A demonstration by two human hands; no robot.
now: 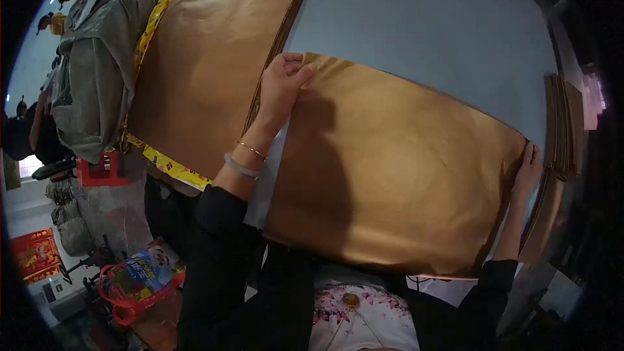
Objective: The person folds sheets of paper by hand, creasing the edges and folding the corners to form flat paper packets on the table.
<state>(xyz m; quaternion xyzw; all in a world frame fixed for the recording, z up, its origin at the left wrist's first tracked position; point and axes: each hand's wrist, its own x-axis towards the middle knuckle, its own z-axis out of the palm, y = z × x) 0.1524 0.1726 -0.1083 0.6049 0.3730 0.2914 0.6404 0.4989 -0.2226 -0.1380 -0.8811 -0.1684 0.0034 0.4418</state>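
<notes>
A large gold-brown paper sheet (403, 175) stretches between my two hands over a pale blue-grey tabletop (416, 32). My left hand (285, 84) pinches its upper left corner, thumb on top and fingers curled. At the upper right corner, my right hand (528, 166) has its fingers closed on the sheet's edge. The sheet's near edge hangs by my lap. Left of my left forearm lies a wide stack of similar brown sheets (201, 58), with yellow printed wrapping (172, 168) showing along its outer edges.
Folded brown cardboard (562, 127) stands at the right edge of the table. A grey cloth (97, 71) drapes at the far left above a red plastic stool (101, 172). On the lower left sits a red basket (130, 309) with a colourful packet (149, 273). Other people appear at upper left.
</notes>
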